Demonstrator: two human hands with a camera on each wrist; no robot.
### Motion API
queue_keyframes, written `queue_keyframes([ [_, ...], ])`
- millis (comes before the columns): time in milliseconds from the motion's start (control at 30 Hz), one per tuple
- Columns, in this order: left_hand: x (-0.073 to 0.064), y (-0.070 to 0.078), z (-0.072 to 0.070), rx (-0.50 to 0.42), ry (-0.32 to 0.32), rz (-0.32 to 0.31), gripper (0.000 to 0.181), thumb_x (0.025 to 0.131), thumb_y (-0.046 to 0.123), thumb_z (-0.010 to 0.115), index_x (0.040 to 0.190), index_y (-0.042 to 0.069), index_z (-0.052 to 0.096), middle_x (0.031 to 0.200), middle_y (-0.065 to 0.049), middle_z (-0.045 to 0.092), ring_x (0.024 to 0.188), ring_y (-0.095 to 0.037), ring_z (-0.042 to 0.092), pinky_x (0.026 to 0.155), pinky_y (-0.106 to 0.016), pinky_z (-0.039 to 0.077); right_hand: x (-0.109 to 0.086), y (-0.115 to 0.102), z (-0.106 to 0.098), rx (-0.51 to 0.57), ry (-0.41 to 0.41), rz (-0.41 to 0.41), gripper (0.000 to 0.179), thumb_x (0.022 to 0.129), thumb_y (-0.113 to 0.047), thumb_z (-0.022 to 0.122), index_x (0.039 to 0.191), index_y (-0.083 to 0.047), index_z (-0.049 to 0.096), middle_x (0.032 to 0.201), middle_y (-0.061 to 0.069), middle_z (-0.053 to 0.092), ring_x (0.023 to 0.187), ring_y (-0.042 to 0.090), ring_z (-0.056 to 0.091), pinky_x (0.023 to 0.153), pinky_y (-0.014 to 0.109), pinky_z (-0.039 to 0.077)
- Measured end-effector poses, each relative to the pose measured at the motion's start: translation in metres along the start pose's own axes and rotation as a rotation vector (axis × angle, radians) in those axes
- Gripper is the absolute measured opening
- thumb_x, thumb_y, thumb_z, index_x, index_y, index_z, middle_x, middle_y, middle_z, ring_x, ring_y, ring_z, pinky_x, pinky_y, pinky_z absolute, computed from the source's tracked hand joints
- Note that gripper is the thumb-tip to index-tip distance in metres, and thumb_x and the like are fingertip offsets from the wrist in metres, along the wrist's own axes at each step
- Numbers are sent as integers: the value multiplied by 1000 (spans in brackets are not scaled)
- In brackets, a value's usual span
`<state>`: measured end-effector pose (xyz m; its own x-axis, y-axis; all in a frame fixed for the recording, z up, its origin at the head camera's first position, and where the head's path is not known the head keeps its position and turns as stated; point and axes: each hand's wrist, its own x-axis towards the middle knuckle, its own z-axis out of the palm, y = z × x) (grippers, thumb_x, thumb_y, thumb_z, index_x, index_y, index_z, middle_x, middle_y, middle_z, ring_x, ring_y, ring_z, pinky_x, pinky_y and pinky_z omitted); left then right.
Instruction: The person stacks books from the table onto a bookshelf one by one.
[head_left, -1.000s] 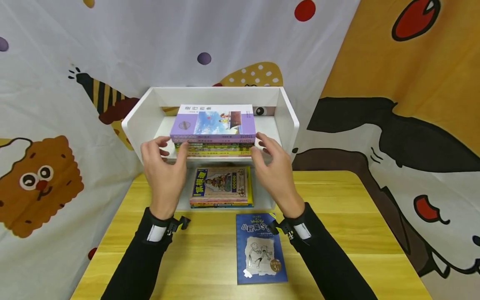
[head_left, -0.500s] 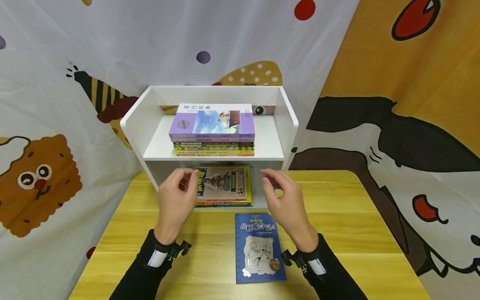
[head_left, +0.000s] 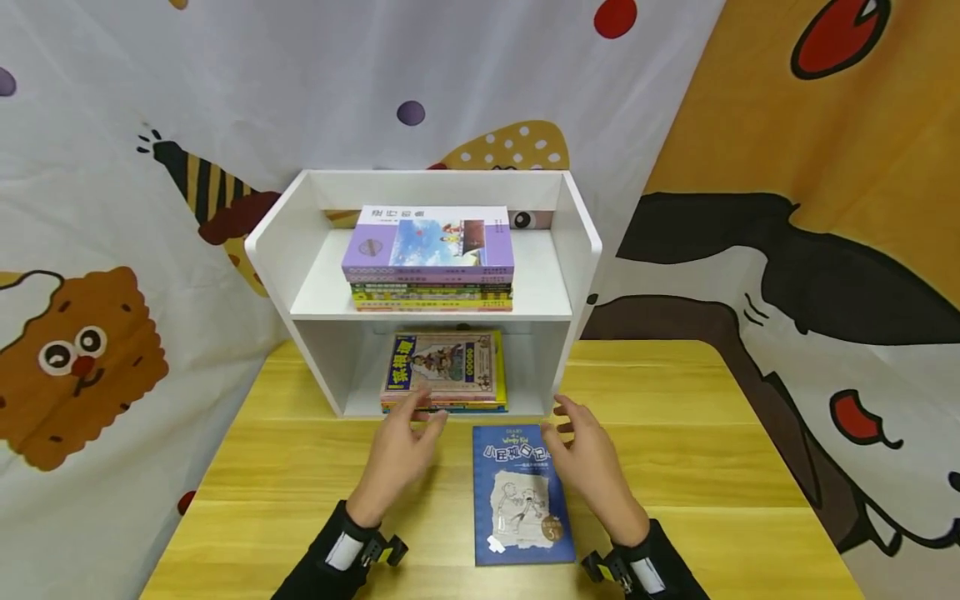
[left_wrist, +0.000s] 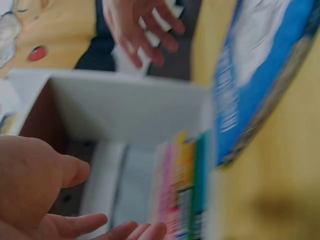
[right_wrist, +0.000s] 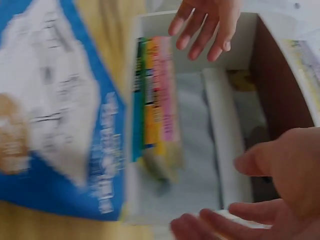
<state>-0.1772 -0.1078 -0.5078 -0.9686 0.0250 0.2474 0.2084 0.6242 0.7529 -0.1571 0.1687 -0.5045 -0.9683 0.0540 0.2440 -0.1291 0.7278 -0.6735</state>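
A blue paperback book lies flat on the wooden table in front of the shelf, its cover up. My left hand hovers to the left of it, fingers loosely bent and holding nothing. Just off the book's upper right side is my right hand, also holding nothing, its fingertips overlapping the cover edge in the head view. Both wrist views show the fingers apart, with the blue book and the lower stack of books beyond them.
A white two-tier shelf stands at the back of the table. Its upper tier bears a book stack topped by a purple book. On the lower tier lies a smaller stack. A printed cloth hangs behind.
Both hands have left the sides of the upper stack and come down and towards me, to either side of the blue book. The books themselves have stayed in place.
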Motion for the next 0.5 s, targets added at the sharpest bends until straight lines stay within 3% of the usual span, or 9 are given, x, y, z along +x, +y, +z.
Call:
queue_keyframes([
  [167, -22, -9, 39, 139, -171, 0, 66, 88, 52, 55, 140, 15, 40, 129, -9, 54, 111, -25, 51, 92, -49, 45, -18, 25, 13, -91, -40, 79, 50, 86, -34, 64, 129, -10, 54, 118, 11, 57, 94, 26, 60, 75, 46, 53],
  [233, -29, -12, 51, 181, -212, -1, 69, 88, 54, 53, 139, 10, 41, 129, -13, 54, 115, -28, 48, 96, -52, 42, -23, 31, 18, -110, -41, 104, 48, 86, -34, 64, 126, -9, 57, 115, 12, 59, 91, 25, 60, 75, 46, 52],
  [300, -32, -15, 60, 203, -232, 3, 69, 88, 55, 52, 137, 7, 43, 125, -14, 54, 113, -28, 49, 94, -51, 43, -28, 36, 23, -138, -50, 125, 49, 85, -36, 64, 126, -9, 57, 114, 12, 58, 92, 25, 59, 77, 46, 51],
  [400, -35, -17, 70, 208, -246, 6, 65, 89, 51, 54, 132, 3, 48, 109, -11, 57, 94, -23, 54, 80, -44, 48, -32, 40, 28, -181, -68, 132, 55, 84, -37, 64, 129, -7, 53, 117, 14, 57, 96, 28, 56, 82, 49, 49],
  [500, -37, -18, 75, 222, -263, 11, 64, 89, 50, 54, 128, 0, 52, 93, -5, 54, 77, -16, 49, 67, -36, 46, -37, 43, 33, -210, -82, 134, 62, 83, -37, 66, 133, -5, 50, 119, 16, 56, 103, 31, 54, 87, 51, 47],
])
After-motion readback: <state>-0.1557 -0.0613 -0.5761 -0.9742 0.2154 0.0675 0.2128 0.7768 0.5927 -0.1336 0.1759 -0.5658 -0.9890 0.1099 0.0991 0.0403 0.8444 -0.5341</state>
